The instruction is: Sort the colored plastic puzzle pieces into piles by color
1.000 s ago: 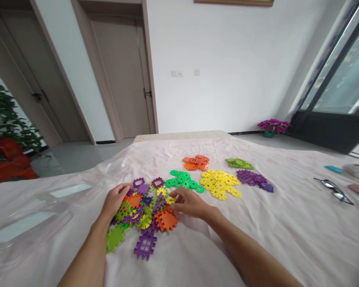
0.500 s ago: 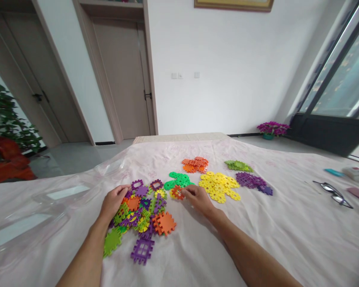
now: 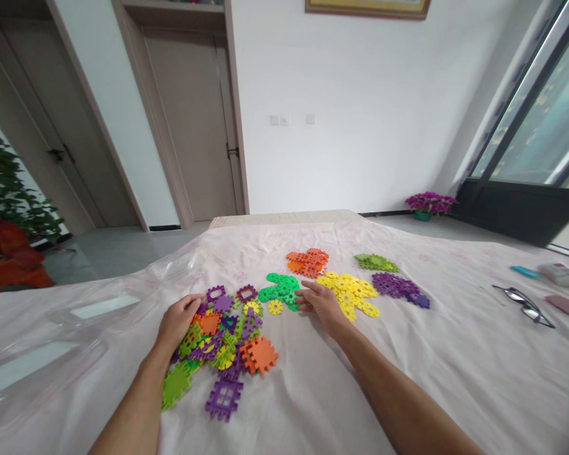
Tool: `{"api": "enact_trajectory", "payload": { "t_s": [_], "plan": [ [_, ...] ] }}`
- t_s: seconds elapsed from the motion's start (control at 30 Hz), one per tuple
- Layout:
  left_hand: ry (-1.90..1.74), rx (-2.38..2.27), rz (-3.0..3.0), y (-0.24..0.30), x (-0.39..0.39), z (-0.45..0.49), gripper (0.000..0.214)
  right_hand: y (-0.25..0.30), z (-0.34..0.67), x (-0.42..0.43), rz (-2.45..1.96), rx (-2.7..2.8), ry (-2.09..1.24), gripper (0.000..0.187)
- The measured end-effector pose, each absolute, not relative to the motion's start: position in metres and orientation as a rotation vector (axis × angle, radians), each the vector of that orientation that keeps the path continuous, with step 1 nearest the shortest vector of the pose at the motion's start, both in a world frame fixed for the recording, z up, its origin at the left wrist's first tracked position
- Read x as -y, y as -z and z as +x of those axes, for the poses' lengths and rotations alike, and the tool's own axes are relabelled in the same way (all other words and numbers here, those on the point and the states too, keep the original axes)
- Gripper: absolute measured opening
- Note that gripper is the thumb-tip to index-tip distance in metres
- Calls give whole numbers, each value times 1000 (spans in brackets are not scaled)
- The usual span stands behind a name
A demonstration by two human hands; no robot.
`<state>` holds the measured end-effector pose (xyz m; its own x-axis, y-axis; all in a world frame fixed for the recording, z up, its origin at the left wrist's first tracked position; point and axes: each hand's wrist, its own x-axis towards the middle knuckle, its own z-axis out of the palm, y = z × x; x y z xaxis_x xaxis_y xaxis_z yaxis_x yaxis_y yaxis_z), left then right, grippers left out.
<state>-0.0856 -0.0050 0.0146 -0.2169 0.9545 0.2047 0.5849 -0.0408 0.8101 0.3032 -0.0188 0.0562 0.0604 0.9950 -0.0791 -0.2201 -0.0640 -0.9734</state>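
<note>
My left hand [image 3: 179, 321] rests at the left edge of a mixed pile of plastic building pieces [image 3: 222, 338], purple, orange, lime and yellow. Its thumb and fingers are closed together; what they pinch, if anything, is hidden. My right hand [image 3: 323, 303] is open with its fingers apart, holding nothing, between the green flower-shaped discs [image 3: 279, 289] and the yellow flower-shaped discs [image 3: 346, 292]. A single yellow disc [image 3: 275, 307] lies left of its fingertips. Just beyond is a pile of orange square pieces [image 3: 310, 260]. An orange square piece [image 3: 260, 355] lies at the mixed pile's right side.
Purple pieces [image 3: 394, 285] and lime pieces [image 3: 377, 263] form piles to the right. Eyeglasses [image 3: 525, 304] lie at the far right, near a blue item [image 3: 525, 272]. Clear plastic trays [image 3: 42, 360] stand at the left on the pale cloth [image 3: 313, 392].
My right hand has let go of the orange square piece, and its fingers have opened and moved slightly up and right. The single yellow disc is now uncovered. My left hand stays by the mixed pile.
</note>
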Motion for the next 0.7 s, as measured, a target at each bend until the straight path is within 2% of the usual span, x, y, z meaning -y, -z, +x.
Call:
{"api": "enact_trajectory", "payload": {
  "t_s": [0.23, 0.37, 0.5, 0.6, 0.7],
  "plan": [
    [-1194, -1818, 1606, -20, 9, -81, 40, -46, 288, 28, -1062, 1457, -1194, 30],
    [-1215, -1823, 1591, -23, 11, -79, 39, -49, 282, 40, -1021, 1911, -1218, 41],
    [-1219, -1828, 1593, -25, 12, -77, 38, -61, 272, 58, -1072, 2364, -861, 62],
    [-1222, -1831, 1591, -26, 13, -77, 37, -65, 264, 66, -1121, 2427, -715, 55],
    [-1222, -1824, 1590, -27, 13, -77, 37, -60, 262, 62, -1208, 2273, -885, 36]
  ]
}}
